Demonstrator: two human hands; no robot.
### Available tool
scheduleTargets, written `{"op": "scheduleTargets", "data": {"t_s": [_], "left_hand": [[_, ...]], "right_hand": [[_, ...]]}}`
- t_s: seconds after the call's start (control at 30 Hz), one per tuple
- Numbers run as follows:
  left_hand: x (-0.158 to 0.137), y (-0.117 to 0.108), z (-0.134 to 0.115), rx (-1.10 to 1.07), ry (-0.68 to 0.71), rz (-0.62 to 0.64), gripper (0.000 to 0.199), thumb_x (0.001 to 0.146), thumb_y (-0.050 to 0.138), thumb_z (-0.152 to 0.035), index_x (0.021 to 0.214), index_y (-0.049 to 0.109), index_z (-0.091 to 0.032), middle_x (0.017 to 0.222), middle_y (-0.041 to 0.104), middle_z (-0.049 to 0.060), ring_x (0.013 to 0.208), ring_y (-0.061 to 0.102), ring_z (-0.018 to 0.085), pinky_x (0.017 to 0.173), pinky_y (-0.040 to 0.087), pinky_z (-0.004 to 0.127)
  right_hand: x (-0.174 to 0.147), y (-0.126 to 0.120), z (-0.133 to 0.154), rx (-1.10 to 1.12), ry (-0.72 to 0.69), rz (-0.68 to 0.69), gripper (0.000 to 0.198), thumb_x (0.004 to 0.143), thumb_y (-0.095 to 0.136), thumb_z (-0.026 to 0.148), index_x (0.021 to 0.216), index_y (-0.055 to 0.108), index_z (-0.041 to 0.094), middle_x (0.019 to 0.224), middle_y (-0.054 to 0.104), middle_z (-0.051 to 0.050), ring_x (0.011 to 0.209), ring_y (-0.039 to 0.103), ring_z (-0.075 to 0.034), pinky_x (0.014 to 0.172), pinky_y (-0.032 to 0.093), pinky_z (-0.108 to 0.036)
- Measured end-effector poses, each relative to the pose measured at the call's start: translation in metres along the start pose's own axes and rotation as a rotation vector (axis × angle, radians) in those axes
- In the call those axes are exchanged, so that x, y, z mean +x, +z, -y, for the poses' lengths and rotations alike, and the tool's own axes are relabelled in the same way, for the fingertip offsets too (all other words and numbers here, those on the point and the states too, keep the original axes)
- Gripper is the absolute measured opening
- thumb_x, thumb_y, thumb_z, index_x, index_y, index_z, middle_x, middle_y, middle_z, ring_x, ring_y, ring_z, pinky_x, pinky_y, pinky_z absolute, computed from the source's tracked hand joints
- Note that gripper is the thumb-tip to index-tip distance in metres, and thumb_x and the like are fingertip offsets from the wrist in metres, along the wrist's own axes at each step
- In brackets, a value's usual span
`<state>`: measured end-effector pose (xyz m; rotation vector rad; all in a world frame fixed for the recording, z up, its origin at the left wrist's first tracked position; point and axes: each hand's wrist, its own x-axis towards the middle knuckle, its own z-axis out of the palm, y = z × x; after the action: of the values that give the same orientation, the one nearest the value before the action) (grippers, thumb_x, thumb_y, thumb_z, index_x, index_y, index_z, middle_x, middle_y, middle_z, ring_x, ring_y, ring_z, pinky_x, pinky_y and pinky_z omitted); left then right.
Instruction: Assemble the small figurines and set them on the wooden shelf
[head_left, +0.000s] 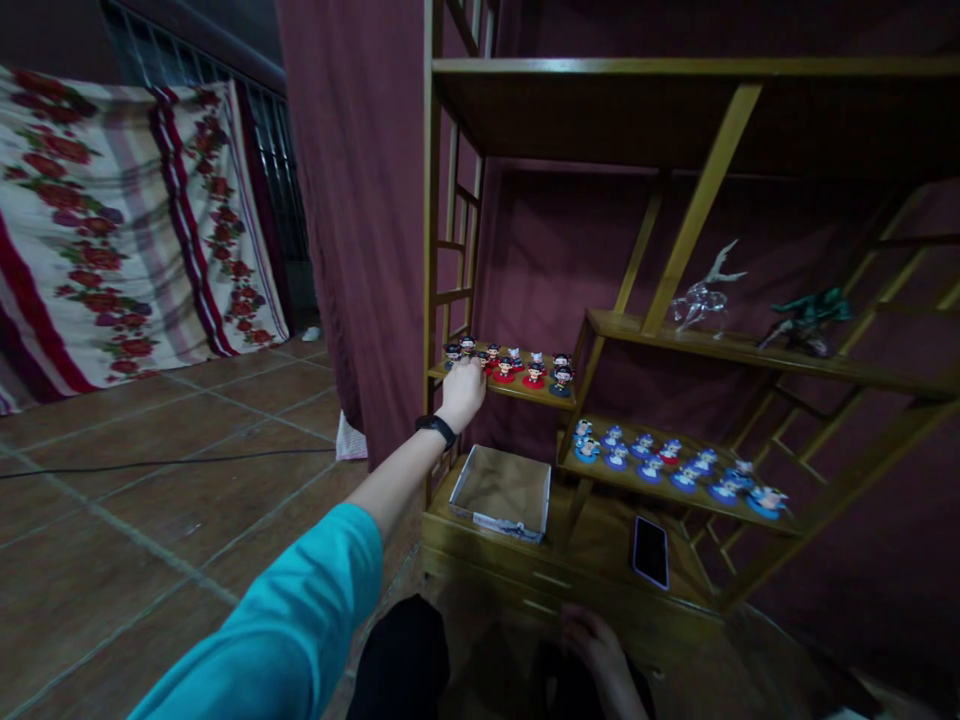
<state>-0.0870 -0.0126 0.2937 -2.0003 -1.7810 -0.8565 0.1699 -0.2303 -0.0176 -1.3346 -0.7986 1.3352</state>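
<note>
My left hand (463, 388) reaches out to the front edge of the small left shelf (517, 390), its fingers closed. A small red-and-black figurine (484, 362) shows just past the fingertips, mostly hidden by the hand. Beside it on the shelf stand several figurines on round bases, among them a red-based figurine (534, 376) and a dark-based figurine (561, 380). Low down near my knees, in shadow, my right hand (592, 640) hangs with loosely stretched fingers and nothing visible in it.
Below the left shelf sits a shallow cardboard box (501, 485). Blue and purple figurines (651, 468) line the lower right shelf, above a phone (650, 552). A clear deer ornament (703, 300) and a dark green ornament (814, 315) stand higher. A cable (172, 464) crosses the floor.
</note>
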Motion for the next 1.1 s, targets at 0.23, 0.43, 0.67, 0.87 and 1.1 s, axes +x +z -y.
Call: {"op": "scheduleTargets", "data": {"t_s": [0.23, 0.43, 0.67, 0.87, 1.1], "left_hand": [[-0.022, 0.003, 0.007, 0.159, 0.245, -0.042, 0.029, 0.086, 0.031, -0.011, 0.109, 0.047, -0.013, 0.118, 0.048, 0.015, 0.100, 0.048, 0.022, 0.080, 0.043, 0.032], [-0.028, 0.002, 0.011, 0.187, 0.305, -0.013, 0.031, 0.085, 0.030, -0.010, 0.112, 0.046, -0.013, 0.124, 0.043, 0.017, 0.106, 0.044, 0.024, 0.080, 0.042, 0.033], [-0.031, -0.007, 0.006, 0.165, 0.291, 0.062, 0.036, 0.086, 0.030, -0.011, 0.119, 0.043, -0.014, 0.128, 0.041, 0.017, 0.110, 0.041, 0.024, 0.083, 0.041, 0.034], [-0.031, -0.009, 0.007, 0.202, 0.324, 0.075, 0.038, 0.085, 0.030, -0.010, 0.122, 0.041, -0.015, 0.130, 0.040, 0.016, 0.111, 0.040, 0.024, 0.083, 0.041, 0.034], [-0.029, -0.007, 0.010, 0.215, 0.358, 0.058, 0.037, 0.086, 0.027, -0.011, 0.120, 0.042, -0.014, 0.127, 0.042, 0.018, 0.109, 0.042, 0.025, 0.081, 0.042, 0.034]], "right_hand": [[-0.006, 0.005, 0.010, -0.047, -0.014, 0.016, 0.028, 0.050, 0.071, 0.037, 0.073, 0.070, 0.020, 0.083, 0.070, -0.006, 0.082, 0.063, -0.026, 0.075, 0.049, -0.036], [-0.005, 0.007, 0.011, -0.046, -0.011, 0.006, 0.026, 0.049, 0.071, 0.036, 0.070, 0.070, 0.021, 0.081, 0.070, -0.006, 0.081, 0.063, -0.026, 0.074, 0.049, -0.035], [-0.011, 0.009, 0.015, -0.062, -0.029, 0.004, 0.026, 0.051, 0.070, 0.037, 0.072, 0.070, 0.021, 0.083, 0.070, -0.006, 0.083, 0.063, -0.026, 0.076, 0.048, -0.035], [-0.007, 0.006, 0.010, -0.081, -0.048, 0.029, 0.028, 0.054, 0.070, 0.038, 0.075, 0.071, 0.020, 0.085, 0.069, -0.007, 0.081, 0.062, -0.025, 0.074, 0.048, -0.035], [-0.007, 0.005, 0.009, -0.055, -0.020, 0.037, 0.028, 0.054, 0.071, 0.037, 0.077, 0.070, 0.020, 0.083, 0.068, -0.006, 0.081, 0.061, -0.024, 0.074, 0.048, -0.034]]}}
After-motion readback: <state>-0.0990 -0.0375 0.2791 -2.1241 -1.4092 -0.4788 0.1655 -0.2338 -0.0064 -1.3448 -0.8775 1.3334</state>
